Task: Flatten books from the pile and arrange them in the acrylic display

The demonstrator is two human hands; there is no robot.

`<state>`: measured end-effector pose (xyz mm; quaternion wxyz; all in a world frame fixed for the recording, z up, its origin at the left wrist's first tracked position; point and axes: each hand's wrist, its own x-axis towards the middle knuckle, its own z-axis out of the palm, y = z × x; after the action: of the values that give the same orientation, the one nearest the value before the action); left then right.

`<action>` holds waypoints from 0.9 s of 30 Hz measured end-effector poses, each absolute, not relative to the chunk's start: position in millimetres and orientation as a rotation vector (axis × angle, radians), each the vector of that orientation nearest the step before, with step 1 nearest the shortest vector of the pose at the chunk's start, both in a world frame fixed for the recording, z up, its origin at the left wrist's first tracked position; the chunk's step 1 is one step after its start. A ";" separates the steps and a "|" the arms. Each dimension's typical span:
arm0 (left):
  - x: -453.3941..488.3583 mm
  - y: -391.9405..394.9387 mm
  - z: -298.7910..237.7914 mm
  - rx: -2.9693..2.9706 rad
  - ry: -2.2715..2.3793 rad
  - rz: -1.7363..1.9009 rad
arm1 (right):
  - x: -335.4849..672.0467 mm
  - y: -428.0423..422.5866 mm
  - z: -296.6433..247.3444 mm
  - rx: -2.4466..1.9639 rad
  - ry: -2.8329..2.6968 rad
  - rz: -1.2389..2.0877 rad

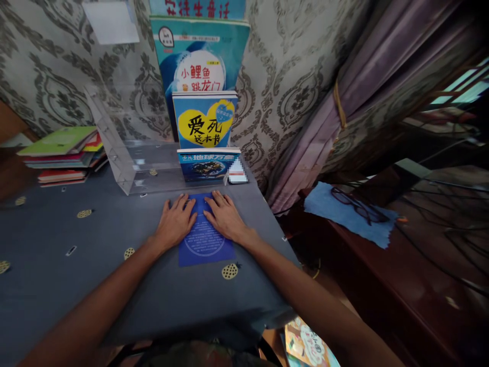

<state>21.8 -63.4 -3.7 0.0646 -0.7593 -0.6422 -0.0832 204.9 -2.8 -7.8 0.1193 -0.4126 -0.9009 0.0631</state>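
A blue printed sheet or thin booklet with small text and a circle outline lies flat on the grey tablecloth in front of me. My left hand rests on its upper left edge, fingers spread. On its upper right edge lies my right hand, also with the fingers apart. Just beyond both hands stands a clear acrylic tiered rack. Upright on its steps are a low blue book, a blue book with a yellow heart and a taller teal picture book. Another book's lower part shows above.
A stack of colourful books sits at the table's left rear. To the right is a dark red cabinet with a blue cloth, glasses and cables. More books lie below the table's near edge. A purple curtain hangs beside the wall.
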 end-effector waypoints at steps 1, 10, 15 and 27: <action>21.2 -63.0 -4.1 -2.299 -1.933 -0.251 | 205.2 -2.8 -8.0 -1.202 -2.631 0.186; 0.5 -63.8 -10.6 -2.417 -1.835 -0.385 | 203.8 -3.9 -8.4 -1.213 -2.619 0.200; -14.1 -81.7 -9.1 -2.547 -1.756 -0.470 | 203.1 -3.4 -10.6 -1.197 -2.615 0.189; -7.0 -159.5 2.2 -2.648 -1.645 -0.576 | 202.3 -3.6 -10.0 -1.223 -2.634 0.208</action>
<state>-7.0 -159.5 2.2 -0.0141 -0.8352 -0.5189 -0.1818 202.3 -3.6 -10.0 0.1148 -0.4173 -0.8987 0.0710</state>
